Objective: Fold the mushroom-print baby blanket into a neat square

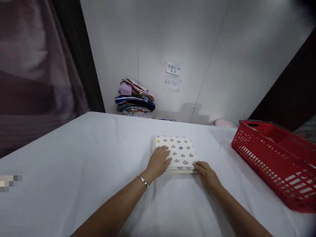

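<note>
A folded white cloth (179, 152) with grey duck-like prints and a few yellow, blue and red ones lies on the white-covered table. My left hand (159, 161) rests flat on its left side, fingers stretched out and a little apart. At the near right corner, the fingertips of my right hand (206, 172) touch the cloth's edge; they look stretched out rather than wrapped round it. Several folded layers show along the near edge. A silver bracelet (142, 180) circles my left wrist.
On the right stands a red plastic basket (266, 164) with metal handles. A stack of folded clothes (135, 98) rises beyond the far table edge, against the wall. Two paper notes (172, 84) are stuck there. A purplish curtain (37, 72) hangs at left, and a pink item (224, 123) peeks up behind.
</note>
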A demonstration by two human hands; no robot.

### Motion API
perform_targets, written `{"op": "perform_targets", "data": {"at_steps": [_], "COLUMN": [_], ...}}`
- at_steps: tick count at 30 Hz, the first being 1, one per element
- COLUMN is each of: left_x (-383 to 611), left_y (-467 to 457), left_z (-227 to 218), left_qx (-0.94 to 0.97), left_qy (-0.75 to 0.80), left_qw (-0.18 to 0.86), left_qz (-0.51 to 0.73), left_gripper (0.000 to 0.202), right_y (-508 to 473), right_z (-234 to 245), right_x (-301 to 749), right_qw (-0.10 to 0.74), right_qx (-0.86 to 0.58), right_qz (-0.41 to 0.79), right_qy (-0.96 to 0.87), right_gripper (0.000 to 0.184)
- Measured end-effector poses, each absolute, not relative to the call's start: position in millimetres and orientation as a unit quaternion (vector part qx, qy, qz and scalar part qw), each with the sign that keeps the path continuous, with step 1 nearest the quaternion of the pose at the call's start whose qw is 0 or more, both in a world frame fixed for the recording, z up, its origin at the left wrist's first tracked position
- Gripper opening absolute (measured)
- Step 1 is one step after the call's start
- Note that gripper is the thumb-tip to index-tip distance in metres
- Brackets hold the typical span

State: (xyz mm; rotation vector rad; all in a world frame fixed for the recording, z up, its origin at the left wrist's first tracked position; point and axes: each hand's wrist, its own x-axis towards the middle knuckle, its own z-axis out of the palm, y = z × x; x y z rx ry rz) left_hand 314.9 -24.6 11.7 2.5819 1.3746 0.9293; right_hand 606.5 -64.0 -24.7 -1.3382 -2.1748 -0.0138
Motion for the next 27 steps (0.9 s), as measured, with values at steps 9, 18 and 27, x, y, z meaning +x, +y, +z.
{"op": "perform_targets", "data": {"at_steps": [9,18,27], "left_x": [308.5,279.3,285.6], "left_y": [-24.2,11.0,13.4], "left_z": [-17.0,-24.9,-24.8], "left_qx": [0.759,0.405,0.412], "left_qy": [0.485,0.65,0.621], "left_qw": [0.142,0.42,0.469], "left_qz": [0.411,0.488,0.474], "left_gripper": [0.029,0.03,0.022], "right_y": [-47.1,-4.7,8.2], "right_z": [-1.6,24.1,30.0], "right_x": [591.6,486.0,409.5], "right_qw": [0.319,0.344,0.146], "right_qx": [-0.506,-0.518,-0.636], "right_qz": [0.022,0.216,0.176], "right_qy": [-0.801,-0.753,-0.737], "right_gripper": [0.027,0.024,0.037]}}
